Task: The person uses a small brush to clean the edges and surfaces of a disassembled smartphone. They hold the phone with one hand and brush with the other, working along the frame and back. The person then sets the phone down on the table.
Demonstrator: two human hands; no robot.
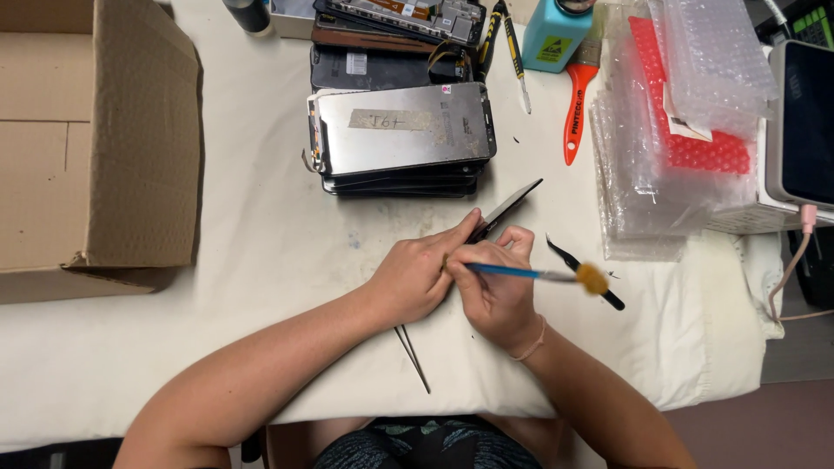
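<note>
My left hand [417,276] and my right hand [497,291] are pressed together near the table's front edge. Both grip a thin dark phone screen panel [506,208] held on edge, its far end pointing up and to the right. My right hand also holds a small brush with a blue handle [508,272]; its yellowish bristles [592,279] stick out to the right. Metal tweezers [413,356] lie on the cloth below my left hand. Black tweezers [578,265] lie just right of my right hand.
A stack of phone screens [401,139] sits behind my hands, with more parts behind it. A cardboard box [95,139] stands at the left. Bubble-wrap bags [669,130], an orange-handled brush [575,104], a teal bottle [556,35] and a device on a cable [804,122] fill the right.
</note>
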